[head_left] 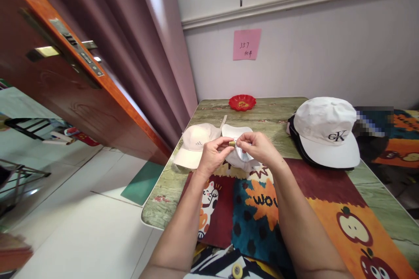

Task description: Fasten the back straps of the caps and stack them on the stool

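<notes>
A white cap (233, 130) lies on the table between my hands, its strap raised towards me. My left hand (214, 152) is closed in a pinch at a small brass-coloured buckle (232, 143) on that strap. From the other side, my right hand (258, 146) pinches the strap close to the buckle; my fingers hide most of the strap. Left of the white cap, near my left hand, a cream cap (196, 137) rests with its brim towards me and its loose strap sticking up.
A stack of caps, topped by a white cap with black letters (327, 130), stands at the right. A red scalloped dish (242, 103) sits at the back. A colourful patterned mat (255, 209) covers the near part of the wooden table (163, 196). An open door (81, 83) stands left.
</notes>
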Demonstrator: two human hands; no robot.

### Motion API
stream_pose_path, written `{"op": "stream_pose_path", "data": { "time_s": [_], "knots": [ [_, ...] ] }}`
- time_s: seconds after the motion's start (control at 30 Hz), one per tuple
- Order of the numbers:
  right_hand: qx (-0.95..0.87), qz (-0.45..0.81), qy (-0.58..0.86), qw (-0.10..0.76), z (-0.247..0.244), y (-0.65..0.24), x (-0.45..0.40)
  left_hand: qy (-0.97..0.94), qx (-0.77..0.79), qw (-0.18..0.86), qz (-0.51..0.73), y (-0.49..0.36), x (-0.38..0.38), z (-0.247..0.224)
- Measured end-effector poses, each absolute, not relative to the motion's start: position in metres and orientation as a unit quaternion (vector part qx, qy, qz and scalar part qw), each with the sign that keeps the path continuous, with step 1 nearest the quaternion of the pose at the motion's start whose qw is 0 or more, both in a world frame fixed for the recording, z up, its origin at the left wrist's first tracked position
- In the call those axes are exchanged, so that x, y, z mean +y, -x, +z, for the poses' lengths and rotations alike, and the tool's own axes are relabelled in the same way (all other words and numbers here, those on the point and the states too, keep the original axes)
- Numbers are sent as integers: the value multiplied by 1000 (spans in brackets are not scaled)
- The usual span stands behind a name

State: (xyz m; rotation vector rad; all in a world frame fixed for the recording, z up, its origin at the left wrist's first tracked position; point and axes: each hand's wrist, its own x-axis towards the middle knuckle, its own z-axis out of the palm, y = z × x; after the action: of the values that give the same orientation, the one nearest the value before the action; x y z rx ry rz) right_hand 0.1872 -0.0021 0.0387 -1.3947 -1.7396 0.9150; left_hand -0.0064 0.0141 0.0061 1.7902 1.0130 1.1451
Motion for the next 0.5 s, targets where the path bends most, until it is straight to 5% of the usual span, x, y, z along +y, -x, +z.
{"op": "stream_pose_path", "data": {
  "time_s": [0.5],
  "knots": [
    [-679, 355, 534, 358, 38, -212, -3, -717, 391, 367, 445, 9, 16, 8]
  ]
}}
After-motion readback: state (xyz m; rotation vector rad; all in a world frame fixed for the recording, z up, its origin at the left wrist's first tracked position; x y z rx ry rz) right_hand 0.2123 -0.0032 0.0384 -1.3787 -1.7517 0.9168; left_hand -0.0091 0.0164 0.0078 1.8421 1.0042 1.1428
